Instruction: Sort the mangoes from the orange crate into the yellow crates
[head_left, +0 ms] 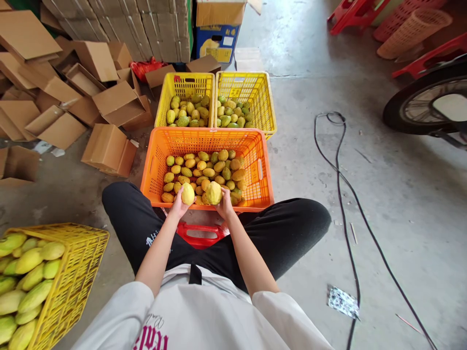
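My left hand [180,204] is closed around a yellow fruit [188,193] that looks like a small papaya. A rounder, lumpy yellow fruit [213,193] of the same look is held in my right hand [225,204]. Both hands are side by side over the near edge of an orange plastic crate [155,167], with a small gap between the two fruits. Inside that crate lie many yellow, orange and green fruits [208,172]. The undersides of the held fruits and some of my fingers are hidden.
Two yellow crates [270,104] with greenish fruits stand behind the orange one. Another yellow crate [80,272], full of long fruits, is at lower left. Cardboard boxes [109,148] pile up at left. A red stool [200,242] shows between my legs; a black cable [339,194] lies right.
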### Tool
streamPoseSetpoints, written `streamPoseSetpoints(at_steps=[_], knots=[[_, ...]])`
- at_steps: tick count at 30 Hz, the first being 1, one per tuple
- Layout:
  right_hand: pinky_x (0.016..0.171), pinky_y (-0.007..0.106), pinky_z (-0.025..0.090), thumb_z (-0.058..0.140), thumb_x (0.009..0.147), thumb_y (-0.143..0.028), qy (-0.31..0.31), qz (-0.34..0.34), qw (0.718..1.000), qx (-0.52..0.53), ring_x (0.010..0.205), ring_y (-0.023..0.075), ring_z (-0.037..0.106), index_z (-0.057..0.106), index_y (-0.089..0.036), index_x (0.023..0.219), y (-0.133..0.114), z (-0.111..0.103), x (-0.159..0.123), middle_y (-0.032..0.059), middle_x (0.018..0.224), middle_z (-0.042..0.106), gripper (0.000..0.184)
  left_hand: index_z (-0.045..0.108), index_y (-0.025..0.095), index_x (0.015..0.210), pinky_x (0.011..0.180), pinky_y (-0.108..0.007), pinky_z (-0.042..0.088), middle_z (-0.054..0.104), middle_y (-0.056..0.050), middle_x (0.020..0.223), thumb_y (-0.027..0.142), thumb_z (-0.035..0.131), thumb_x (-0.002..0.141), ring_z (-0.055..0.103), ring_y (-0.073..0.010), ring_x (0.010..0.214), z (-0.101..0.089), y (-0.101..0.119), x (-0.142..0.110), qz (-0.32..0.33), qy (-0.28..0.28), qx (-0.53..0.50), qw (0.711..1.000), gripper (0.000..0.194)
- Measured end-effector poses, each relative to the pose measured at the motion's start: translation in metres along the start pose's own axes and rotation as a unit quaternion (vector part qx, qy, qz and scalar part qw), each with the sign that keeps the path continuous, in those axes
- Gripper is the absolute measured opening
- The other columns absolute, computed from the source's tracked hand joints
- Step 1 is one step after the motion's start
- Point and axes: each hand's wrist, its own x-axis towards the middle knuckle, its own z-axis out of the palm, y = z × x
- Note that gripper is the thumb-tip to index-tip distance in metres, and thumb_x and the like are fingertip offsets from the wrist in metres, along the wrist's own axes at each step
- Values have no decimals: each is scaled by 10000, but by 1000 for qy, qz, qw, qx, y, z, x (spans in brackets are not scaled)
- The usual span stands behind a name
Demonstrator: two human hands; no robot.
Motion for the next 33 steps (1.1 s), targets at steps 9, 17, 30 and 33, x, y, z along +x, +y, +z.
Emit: streamPoseSetpoints(at_steps=[9, 17, 30, 33], knots=[[610, 259, 597, 867, 708, -422, 9, -86, 996, -32, 802, 172, 719, 626, -265, 1083, 11, -2, 1, -12, 977, 751, 472, 710, 158, 1060, 816, -353, 616, 747, -87, 887, 434, 654, 938, 718, -197, 831, -4, -1, -6, -8, -70, 33, 997, 306], [586, 291, 612, 870, 710, -365, -4, -27, 999, -23, 750, 201, 758, 585, -275, 1095, 4, -8, 1, -10, 918, 768, 487, 697, 171, 1027, 912, -391, 591, 739, -74, 881, 308, 694, 869, 709, -199, 872, -6, 0, -4, -9, -81, 16, 997, 209], [683, 238, 594, 800, 761, -479, -6, -20, 1000, -22, 886, 193, 747, 755, -222, 1005, 5, -2, -2, -2, 907, 806, 357, 705, 171, 1121, 701, -297, 577, 746, -71, 865, 439, 438, 1008, 695, -179, 747, 1, 5, -6, -47, -45, -60, 996, 395], [720, 287, 632, 748, 808, -482, 8, -1, 1000, 12, 919, 223, 756, 736, -233, 987, 5, -1, 1, 7, 891, 800, 306, 679, 175, 1253, 764, -335, 581, 756, -94, 906, 436, 427, 1011, 715, -215, 826, -2, 4, -2, -59, -50, -60, 995, 436]])
